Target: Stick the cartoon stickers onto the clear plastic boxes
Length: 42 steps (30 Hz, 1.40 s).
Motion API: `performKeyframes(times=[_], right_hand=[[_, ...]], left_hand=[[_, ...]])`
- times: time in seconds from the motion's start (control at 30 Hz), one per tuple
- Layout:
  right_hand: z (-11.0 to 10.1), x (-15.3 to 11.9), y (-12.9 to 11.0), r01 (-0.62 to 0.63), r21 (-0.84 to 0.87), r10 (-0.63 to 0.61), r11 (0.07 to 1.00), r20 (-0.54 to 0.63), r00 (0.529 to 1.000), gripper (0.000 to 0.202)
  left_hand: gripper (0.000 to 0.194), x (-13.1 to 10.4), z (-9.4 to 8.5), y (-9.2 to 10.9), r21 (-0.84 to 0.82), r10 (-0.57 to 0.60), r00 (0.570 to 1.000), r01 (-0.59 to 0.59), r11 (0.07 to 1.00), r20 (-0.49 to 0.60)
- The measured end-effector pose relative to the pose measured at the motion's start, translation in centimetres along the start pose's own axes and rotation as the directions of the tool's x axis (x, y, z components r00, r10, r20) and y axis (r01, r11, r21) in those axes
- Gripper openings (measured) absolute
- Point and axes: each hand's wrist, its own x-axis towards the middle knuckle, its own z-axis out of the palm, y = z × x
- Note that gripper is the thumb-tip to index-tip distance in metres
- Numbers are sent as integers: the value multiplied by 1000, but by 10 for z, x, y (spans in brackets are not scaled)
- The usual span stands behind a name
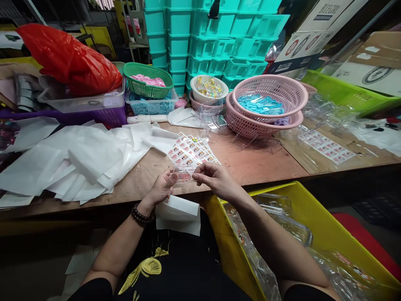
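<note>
My left hand (163, 187), with a beaded bracelet on its wrist, grips the left end of a small clear plastic case (184, 169) above the table's front edge. At the case's right end is my right hand (213, 177), its thumb and forefinger pinched together; whatever lies between them is too small to make out. Just behind the case, printed sticker sheets (191, 149) lie overlapping on the table. A white backing sheet (178, 214) hangs below my left hand, over the lap.
White paper sheets (90, 154) cover the table's left. Pink baskets (266, 121) with blue pieces, a green basket (147, 90) and a white bowl (208, 99) stand behind. A yellow bin (297, 196) holding clear cases is below right. Teal crates (178, 50) rise at the back.
</note>
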Motion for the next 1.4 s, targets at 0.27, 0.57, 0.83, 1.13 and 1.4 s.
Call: performKeyframes(times=[0.27,0.57,0.83,1.13,1.4], right_hand=[[2,5,5,1,-30,-2,1000,-11,1000,28],[14,-6,3,50,-519,-147,853,-147,978,22],[0,-8,15,-86,-643,-178,761,-336,925,56],[-35,-46,38,-128,-159,93,979,-211,973,77],[-97,-203,128,-711,-559,264,427,-674,689,64]], left_hand=[[81,2,-4,-1,-31,-44,999,43,999,-16],[75,5,-9,-6,-31,-72,997,71,997,-32],[71,0,-3,-3,-8,-76,997,76,997,-19],[84,0,6,-9,136,-81,996,75,988,35],[52,-5,25,-6,562,162,986,-107,820,-48]])
